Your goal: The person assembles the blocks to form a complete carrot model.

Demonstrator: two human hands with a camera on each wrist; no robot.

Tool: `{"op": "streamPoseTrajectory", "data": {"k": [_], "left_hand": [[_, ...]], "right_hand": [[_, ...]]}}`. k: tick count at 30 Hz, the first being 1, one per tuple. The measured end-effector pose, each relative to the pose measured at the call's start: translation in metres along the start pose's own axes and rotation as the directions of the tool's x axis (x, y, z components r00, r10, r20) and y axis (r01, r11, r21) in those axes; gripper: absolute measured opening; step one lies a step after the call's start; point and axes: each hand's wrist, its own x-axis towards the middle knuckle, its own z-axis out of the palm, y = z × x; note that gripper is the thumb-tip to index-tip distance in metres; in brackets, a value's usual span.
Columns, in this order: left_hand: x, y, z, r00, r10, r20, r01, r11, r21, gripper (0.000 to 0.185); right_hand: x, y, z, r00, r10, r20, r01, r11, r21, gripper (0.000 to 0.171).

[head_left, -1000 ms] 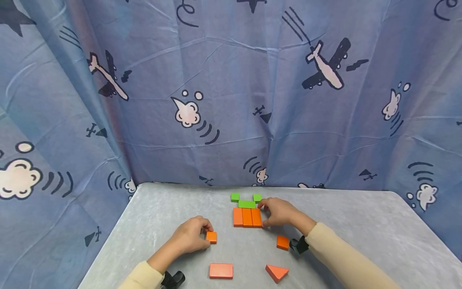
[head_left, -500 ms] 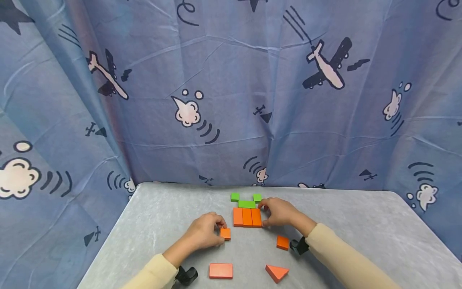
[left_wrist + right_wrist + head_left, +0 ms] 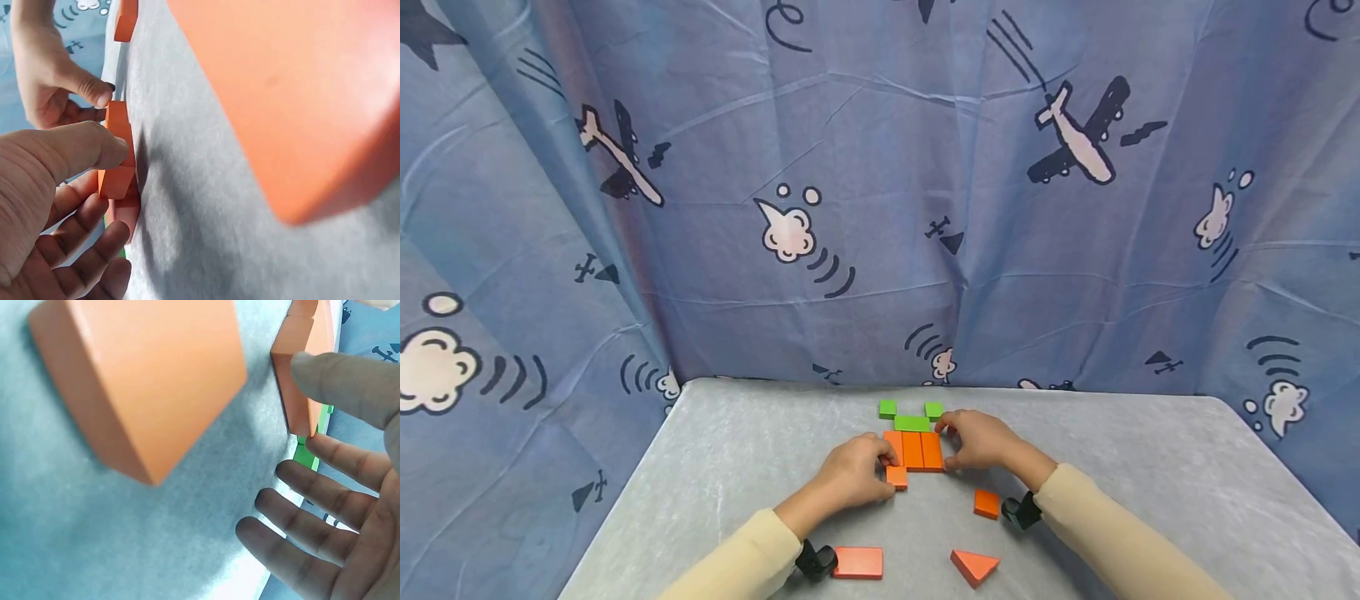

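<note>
My left hand pinches a small orange block between thumb and fingers. It sits at the near left end of a row of upright-lying orange blocks, overlapping the row's near edge in the head view. The left wrist view shows the thumb on one face of this small block, fingers behind it. My right hand spans the row's rightmost orange block, thumb at its near end and index finger at its far end. In the right wrist view the other fingers are spread beside this block.
Behind the row lie a green rectangular block and two small green blocks, left and right. Nearer are a loose orange block by the right wrist, a salmon rectangular block by the left wrist camera, and a triangular block.
My left hand has carried the small orange block rightward and slightly away from me, up to the near left end of the orange row. The right hand has stayed in place.
</note>
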Motion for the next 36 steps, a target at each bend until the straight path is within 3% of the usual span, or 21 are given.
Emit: {"op": "streamPoseTrajectory", "data": {"k": [36], "left_hand": [[0.0058,0.0076,0.0036,1.000,-0.017,-0.001,0.017,1.000,-0.018,0.021]], "right_hand": [[-0.0029,-0.0022,0.0000,1.000,-0.011,-0.007,0.011,1.000,0.019,0.046]]}}
